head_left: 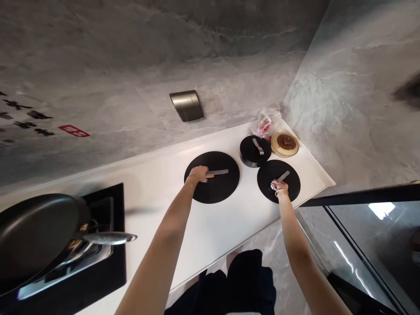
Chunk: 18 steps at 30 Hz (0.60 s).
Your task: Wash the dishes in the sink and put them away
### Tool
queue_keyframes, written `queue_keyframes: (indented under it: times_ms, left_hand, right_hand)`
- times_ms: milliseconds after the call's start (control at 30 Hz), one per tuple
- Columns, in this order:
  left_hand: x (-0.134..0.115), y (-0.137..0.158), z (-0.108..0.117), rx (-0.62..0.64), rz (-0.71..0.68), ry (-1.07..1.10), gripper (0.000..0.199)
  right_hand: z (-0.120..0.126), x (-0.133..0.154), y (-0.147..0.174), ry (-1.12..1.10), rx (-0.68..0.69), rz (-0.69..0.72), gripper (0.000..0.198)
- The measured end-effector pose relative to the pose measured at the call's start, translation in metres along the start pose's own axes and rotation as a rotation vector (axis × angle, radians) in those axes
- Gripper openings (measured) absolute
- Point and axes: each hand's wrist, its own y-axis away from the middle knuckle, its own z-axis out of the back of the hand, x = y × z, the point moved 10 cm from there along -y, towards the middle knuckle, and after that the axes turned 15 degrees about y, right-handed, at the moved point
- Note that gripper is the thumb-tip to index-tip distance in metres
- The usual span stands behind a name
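On the white countertop lies a large round black pot lid with a flat metal handle. My left hand is closed around the left end of that handle. To its right is a smaller round black lid, also with a metal bar handle. My right hand, with a gold bangle at the wrist, has its fingers wrapped on the near end of this handle. Both lids appear flat; what is under them is hidden. Just behind the smaller lid stands a black pot with its own lid on.
A cream and brown lidded pot and a clear plastic bag sit in the back right corner. At the left, a black frying pan rests on the black gas hob, its handle pointing right. A metal socket cover juts from the wall.
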Motion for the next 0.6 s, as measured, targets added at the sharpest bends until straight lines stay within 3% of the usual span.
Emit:
queue_keyframes:
  times_ms: [67, 133, 200, 300, 467, 600]
  left_hand:
    - [-0.001, 0.021, -0.012, 0.013, -0.003, 0.109, 0.04]
    - [-0.004, 0.056, -0.02, -0.067, 0.009, 0.253, 0.035]
    - [-0.01, 0.1, -0.028, -0.164, 0.02, 0.374, 0.029]
    - [-0.024, 0.174, -0.026, -0.334, 0.017, 0.453, 0.026]
    - [-0.04, 0.298, 0.011, -0.574, 0.01, 0.503, 0.03]
    - [-0.016, 0.405, 0.043, -0.775, 0.073, 0.571, 0.035]
  right_hand:
    - [0.006, -0.002, 0.009, -0.069, 0.01, -0.02, 0.026]
    - [0.019, -0.007, 0.028, -0.158, 0.019, -0.004, 0.03]
    - [0.034, -0.012, 0.056, -0.294, 0.06, 0.062, 0.037]
    - [0.058, -0.006, 0.111, -0.297, 0.12, 0.233, 0.044]
    - [0.073, 0.053, 0.221, -0.34, 0.227, 0.54, 0.037]
    - [0.054, 0.115, 0.318, -0.365, 0.341, 0.785, 0.031]
